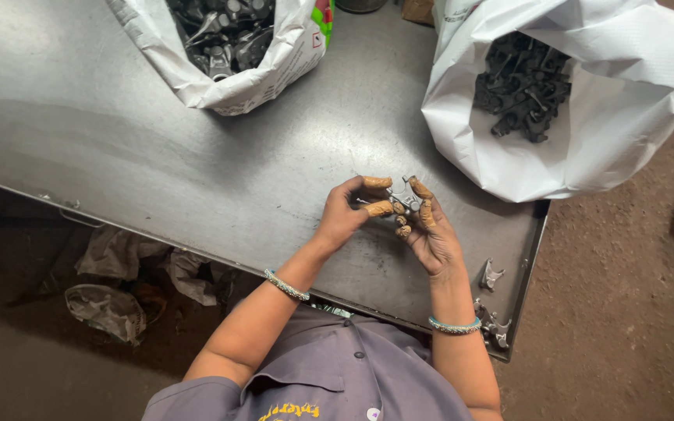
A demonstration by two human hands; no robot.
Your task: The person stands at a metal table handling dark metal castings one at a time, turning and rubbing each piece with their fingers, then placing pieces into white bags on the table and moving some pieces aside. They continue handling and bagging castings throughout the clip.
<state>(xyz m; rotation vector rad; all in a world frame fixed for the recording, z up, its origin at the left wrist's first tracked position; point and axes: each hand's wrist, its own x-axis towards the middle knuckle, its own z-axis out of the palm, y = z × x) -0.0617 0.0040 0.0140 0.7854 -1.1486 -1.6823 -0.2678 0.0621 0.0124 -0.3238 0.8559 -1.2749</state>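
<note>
Steel counter (157, 156), two white sacks of dark metal parts: left sack (196, 78), right sack (587, 148).
Left hand (345, 214) and right hand (431, 234), taped fingertips (377, 182), both grasp one small grey metal part (404, 195).

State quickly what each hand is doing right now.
Left hand: fingers shut on the small grey metal part.
Right hand: fingers curled around the same part.

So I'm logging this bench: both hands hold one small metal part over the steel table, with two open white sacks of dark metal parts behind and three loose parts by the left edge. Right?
Not quite: the loose parts lie by the table's right edge, as the head view shows. Otherwise yes: the left hand and right hand hold one small metal part, with two open white sacks behind.
</note>
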